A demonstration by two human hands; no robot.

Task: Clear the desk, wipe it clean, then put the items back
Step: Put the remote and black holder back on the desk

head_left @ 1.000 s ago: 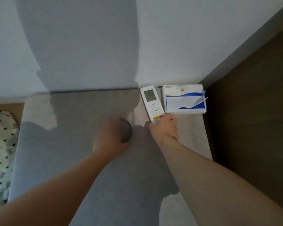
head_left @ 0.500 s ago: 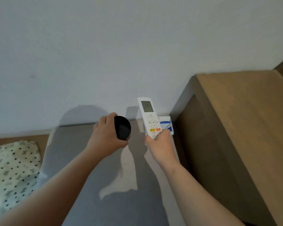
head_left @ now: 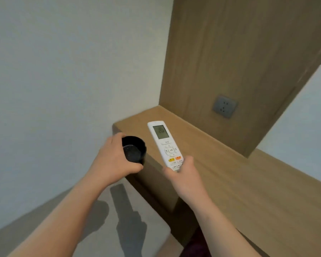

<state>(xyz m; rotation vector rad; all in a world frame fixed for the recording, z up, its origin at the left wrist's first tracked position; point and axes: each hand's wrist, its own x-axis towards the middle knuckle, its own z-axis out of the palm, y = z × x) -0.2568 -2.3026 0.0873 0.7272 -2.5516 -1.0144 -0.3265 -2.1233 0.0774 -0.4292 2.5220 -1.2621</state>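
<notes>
My left hand grips a small black round container, its open mouth turned toward me, held in the air just left of the desk's near corner. My right hand holds the lower end of a white air-conditioner remote with a grey screen and orange and yellow buttons. The remote is raised over the left end of the light wooden desk, pointing away from me.
A tall wooden panel with a grey wall socket rises behind the desk. A white wall stands to the left. A grey padded surface lies below my arms, lower than the desk.
Both hands lifted the black container and the remote off the grey surface and carried them right, up to the wooden desk. The tissue box has left the view.
</notes>
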